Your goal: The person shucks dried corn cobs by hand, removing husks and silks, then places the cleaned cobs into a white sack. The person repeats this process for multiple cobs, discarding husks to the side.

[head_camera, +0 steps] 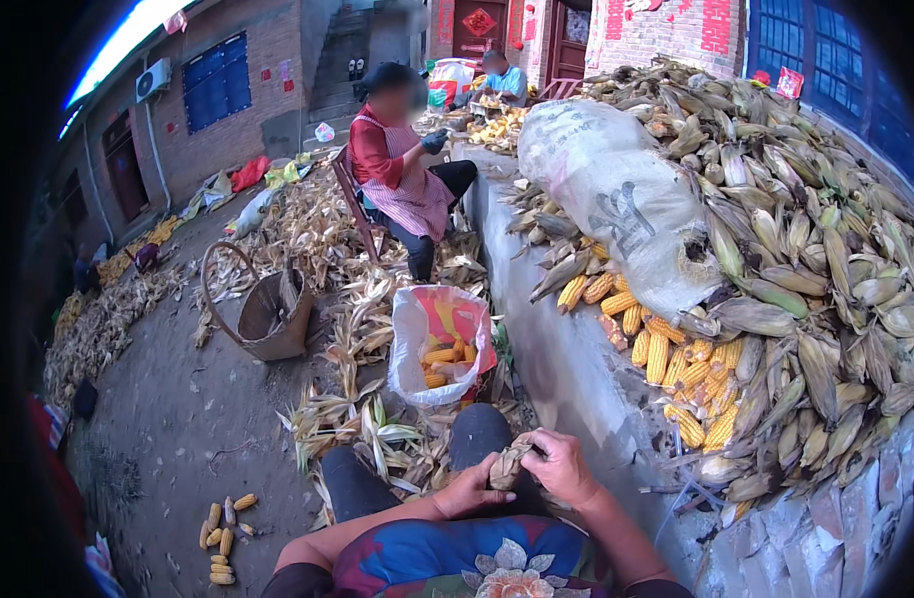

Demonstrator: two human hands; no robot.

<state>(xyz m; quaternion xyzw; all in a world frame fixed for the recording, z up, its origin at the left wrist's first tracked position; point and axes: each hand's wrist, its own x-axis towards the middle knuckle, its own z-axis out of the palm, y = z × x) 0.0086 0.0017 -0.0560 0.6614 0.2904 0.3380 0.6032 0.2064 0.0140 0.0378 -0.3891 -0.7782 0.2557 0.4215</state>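
Above my lap, my left hand (469,489) is closed around a corn ear in its dry brown husk (507,466). The fingers of my right hand (560,465) pinch the husk at its upper end. No yellow kernels show on this ear. Past my knees stands a white and red woven sack (412,351) with husked yellow corn ears (448,360) inside. On the concrete ledge to the right lie many bare yellow cobs (696,374), beside a large heap of unhusked corn (823,284). A stuffed white woven sack (614,202) rests against that heap.
A wicker basket (277,340) with a tall handle stands left of the sack. Loose husks (367,329) cover the ground around it. Several cobs (221,538) lie at lower left. A person in a striped apron (404,164) sits ahead; another person (510,82) sits farther back.
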